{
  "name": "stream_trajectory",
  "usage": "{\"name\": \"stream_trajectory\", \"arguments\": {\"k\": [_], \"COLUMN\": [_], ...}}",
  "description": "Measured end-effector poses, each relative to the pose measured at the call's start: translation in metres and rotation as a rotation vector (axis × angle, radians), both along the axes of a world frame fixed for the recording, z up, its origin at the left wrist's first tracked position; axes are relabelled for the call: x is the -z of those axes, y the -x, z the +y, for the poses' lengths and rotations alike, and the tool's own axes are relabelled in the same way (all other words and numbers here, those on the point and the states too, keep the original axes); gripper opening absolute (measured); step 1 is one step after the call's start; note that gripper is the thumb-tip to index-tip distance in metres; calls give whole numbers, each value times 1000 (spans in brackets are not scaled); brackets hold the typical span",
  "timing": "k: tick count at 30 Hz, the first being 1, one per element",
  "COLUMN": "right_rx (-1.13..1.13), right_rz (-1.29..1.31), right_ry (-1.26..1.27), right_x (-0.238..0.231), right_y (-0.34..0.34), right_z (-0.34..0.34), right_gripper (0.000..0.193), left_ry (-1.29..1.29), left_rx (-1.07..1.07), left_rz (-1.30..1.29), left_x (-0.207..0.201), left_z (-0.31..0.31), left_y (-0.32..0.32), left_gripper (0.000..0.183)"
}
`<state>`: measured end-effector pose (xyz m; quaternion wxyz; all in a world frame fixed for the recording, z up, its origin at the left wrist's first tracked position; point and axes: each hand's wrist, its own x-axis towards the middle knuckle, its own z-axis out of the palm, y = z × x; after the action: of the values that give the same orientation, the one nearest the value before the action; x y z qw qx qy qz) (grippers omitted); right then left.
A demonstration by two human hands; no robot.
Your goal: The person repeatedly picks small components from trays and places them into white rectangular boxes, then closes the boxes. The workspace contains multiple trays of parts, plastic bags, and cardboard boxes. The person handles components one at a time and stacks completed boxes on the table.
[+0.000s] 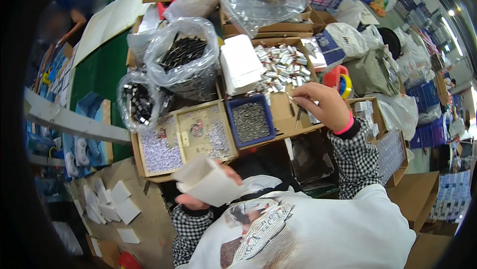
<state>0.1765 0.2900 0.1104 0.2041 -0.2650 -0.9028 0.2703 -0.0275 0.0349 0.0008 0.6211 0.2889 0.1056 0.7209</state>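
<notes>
My left hand (193, 202) holds a small white cardboard box (211, 183), tilted, with its top flaps standing up. What may be inside does not show. My right hand (325, 104), with a pink band at its wrist, is over the front of a carton of silver metal parts (285, 67). Its thumb and fingers are pinched together, and what they hold is too small to make out. Just below those fingertips lies a thin dark tool (299, 119). A blue tray (272, 131) full of small metal pieces stands left of that hand.
A two-part wooden tray (180, 137) holds small whitish pieces. Behind it stand plastic bags of black parts (184, 52) and of black and white pieces (138, 102). A stack of white boxes (240, 65) stands beside the carton. More white boxes (112, 202) lie at lower left.
</notes>
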Motion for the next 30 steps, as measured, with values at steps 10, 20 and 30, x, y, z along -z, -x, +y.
{"name": "stream_trajectory", "arguments": {"k": [10,20,30], "right_rx": [-1,-393,-320], "right_rz": [-504,-442,-587], "right_ry": [-182,-246,288], "right_x": [164,166,191], "right_y": [-44,-14,3], "right_z": [58,81,30], "right_gripper": [16,25,31], "left_ry": [225,392,430], "left_rx": [-125,-116,-119], "left_rz": [220,288,260], "left_x": [1,-5,-5], "left_z": [5,18,27], "left_y": [-15,-39,-51], "left_gripper": [111,109,109]}}
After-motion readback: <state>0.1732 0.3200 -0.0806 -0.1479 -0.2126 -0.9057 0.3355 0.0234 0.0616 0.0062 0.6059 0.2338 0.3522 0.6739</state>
